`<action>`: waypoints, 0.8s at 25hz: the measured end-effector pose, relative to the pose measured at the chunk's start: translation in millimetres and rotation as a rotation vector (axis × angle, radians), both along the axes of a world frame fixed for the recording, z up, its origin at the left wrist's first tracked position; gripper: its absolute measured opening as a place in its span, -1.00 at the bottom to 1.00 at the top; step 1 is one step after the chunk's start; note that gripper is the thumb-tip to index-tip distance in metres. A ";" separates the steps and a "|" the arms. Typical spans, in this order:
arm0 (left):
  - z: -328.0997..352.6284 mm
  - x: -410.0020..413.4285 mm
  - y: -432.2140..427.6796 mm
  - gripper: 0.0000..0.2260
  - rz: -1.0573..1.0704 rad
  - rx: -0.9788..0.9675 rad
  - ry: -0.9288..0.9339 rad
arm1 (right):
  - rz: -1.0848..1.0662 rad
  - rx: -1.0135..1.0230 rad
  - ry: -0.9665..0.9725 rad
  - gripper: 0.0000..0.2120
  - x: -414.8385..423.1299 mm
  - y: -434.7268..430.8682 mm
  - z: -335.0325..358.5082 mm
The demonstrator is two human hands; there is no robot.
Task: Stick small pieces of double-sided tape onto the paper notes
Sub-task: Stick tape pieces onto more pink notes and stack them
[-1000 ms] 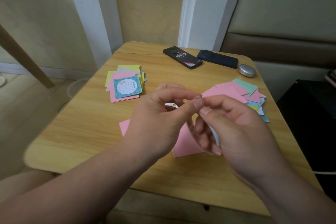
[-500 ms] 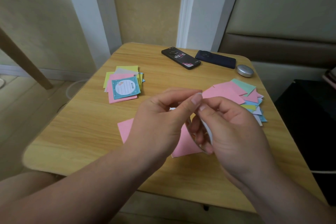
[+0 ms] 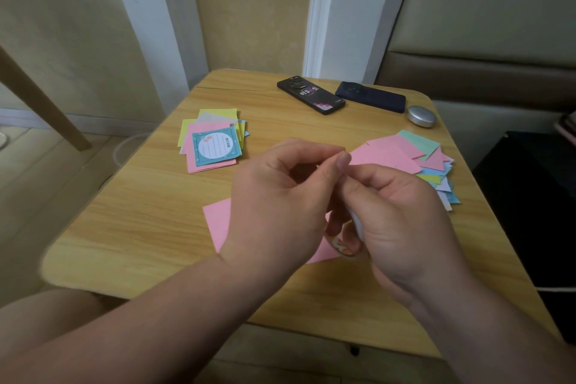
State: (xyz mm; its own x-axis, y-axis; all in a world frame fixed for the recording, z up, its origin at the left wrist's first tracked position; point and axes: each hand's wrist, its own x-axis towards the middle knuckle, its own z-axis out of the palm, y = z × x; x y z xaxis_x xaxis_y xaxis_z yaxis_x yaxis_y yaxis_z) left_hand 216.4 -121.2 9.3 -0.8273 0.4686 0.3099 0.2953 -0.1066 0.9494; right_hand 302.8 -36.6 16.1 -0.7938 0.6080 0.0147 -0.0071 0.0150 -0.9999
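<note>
Both hands are raised together over the middle of the wooden table [image 3: 140, 227], touching at the fingertips; the right hand [image 3: 396, 221] is curled round a roll of tape [image 3: 346, 247], of which only a white edge and a bit of printed rim show below its fingers; the left hand [image 3: 280, 203] has its fingers curled, with the thumb tip pressed up against the right hand's fingertips; whether a piece of tape is pinched there I cannot tell, since the spot is hidden; under the hands a single pink note [image 3: 218, 221] lies flat on the table, mostly covered by them; at the far left sits a neat stack of notes [image 3: 199, 162], pink and yellow, topped by a teal-bordered note [image 3: 216, 148] with a lined white circle; on the right a loose spread of notes [image 3: 417, 156] fans out in pink, green, blue and yellow; along the far edge lie a black phone [image 3: 310, 95] and, just beside it, a dark blue phone [image 3: 371, 97]; near the far right corner rests a small round silver case [image 3: 420, 115].
</note>
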 end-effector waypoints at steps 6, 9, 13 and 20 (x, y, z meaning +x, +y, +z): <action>6.3 1.7 10.2 -0.92 -0.013 0.021 -0.353 | -0.164 0.703 -0.026 -0.75 1.3 1.7 -3.5; 4.1 -12.7 17.2 -0.97 0.073 -0.002 -0.539 | -0.119 0.975 -0.025 -0.76 3.2 -6.2 -5.2; 11.1 -43.4 9.0 -0.96 0.090 0.095 -0.608 | -0.103 0.995 0.028 -0.93 22.0 1.5 21.3; 5.9 -23.7 -21.9 -0.96 -0.123 -0.100 -0.446 | -0.005 1.056 -0.627 -0.36 32.4 45.3 12.1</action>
State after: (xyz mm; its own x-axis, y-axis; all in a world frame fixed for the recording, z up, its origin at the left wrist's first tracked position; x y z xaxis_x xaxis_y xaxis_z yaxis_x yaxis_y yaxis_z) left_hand 192.7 -143.1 15.2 -0.8060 0.5807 -0.1147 -0.1528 -0.0169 0.9881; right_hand 335.2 8.7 28.1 -0.8383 0.5322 0.1184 0.4731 0.8180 -0.3272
